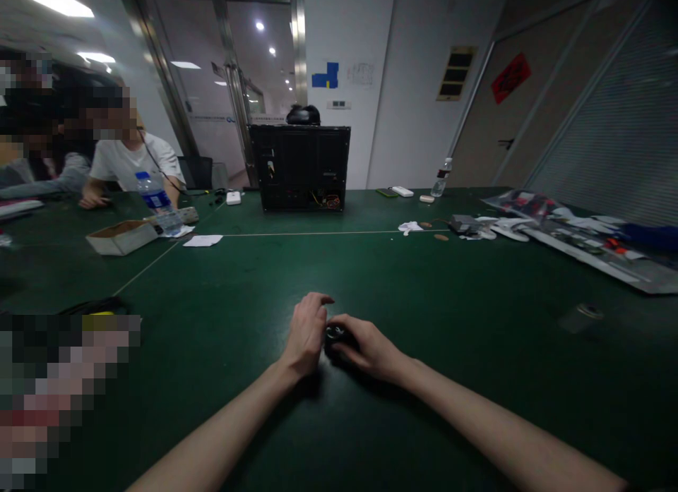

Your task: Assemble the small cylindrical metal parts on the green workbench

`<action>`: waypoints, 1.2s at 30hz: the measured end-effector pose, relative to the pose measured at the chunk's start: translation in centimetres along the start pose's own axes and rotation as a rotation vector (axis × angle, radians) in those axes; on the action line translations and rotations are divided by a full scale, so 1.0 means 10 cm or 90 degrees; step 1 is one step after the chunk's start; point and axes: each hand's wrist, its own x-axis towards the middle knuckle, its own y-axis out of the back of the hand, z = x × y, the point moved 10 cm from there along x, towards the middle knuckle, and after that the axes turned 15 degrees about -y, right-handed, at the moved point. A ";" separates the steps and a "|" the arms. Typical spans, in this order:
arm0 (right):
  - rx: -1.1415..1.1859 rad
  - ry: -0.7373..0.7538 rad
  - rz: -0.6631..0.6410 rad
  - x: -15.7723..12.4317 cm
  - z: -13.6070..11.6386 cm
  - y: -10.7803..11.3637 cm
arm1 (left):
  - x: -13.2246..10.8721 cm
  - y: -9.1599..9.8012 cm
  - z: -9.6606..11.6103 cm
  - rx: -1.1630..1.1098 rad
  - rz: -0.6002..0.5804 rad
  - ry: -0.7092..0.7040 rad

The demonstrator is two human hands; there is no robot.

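Observation:
Low over the green table [222,407], my right hand [371,347] is wrapped round a small black object [336,337] with a shiny, pale detail on its top. My left hand [307,333] is close beside the object's left side, its fingers bent and partly apart, the index finger reaching toward the right hand. Whether the left hand touches the object cannot be made out. The object's lower part is hidden by my right hand's fingers.
A black panel-like case [304,167] stands at the back. Left are an open box [123,238], a water bottle [153,195] and a seated person in a white shirt. On the right lie a transparent cylinder [580,319] and a cluttered tray [598,262].

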 end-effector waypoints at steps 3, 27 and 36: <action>0.066 -0.019 -0.006 0.02 0.03 0.03 | 0.00 -0.02 0.00 -0.003 -0.009 -0.005; 0.750 -0.338 -0.041 0.07 0.57 -0.02 | 0.04 -0.10 0.15 -0.011 -0.066 -0.078; 0.787 -0.327 -0.036 0.09 0.68 -0.03 | 0.03 -0.15 0.19 0.038 -0.072 -0.100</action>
